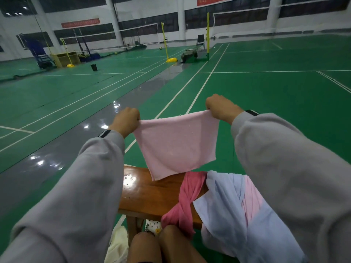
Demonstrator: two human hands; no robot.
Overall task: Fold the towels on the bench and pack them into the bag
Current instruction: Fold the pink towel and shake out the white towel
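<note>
Left hand point(126, 120) and right hand point(221, 108) each pinch a top corner of the pale pink towel point(176, 145) (soft, doubled over), stretched between them, hanging above the wooden bench point(150, 196).

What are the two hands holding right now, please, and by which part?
A light pink towel, hanging spread between them: the left hand grips its upper left corner, the right hand its upper right corner.

I face a green court floor point(266, 88) with white lines and a glossy grey strip point(62, 149) reflecting lights. A yellow net post point(208, 35), a folding chair point(200, 41) and a black bucket point(94, 67) stand before a white wall point(144, 12) with dark windows point(228, 16).
</note>
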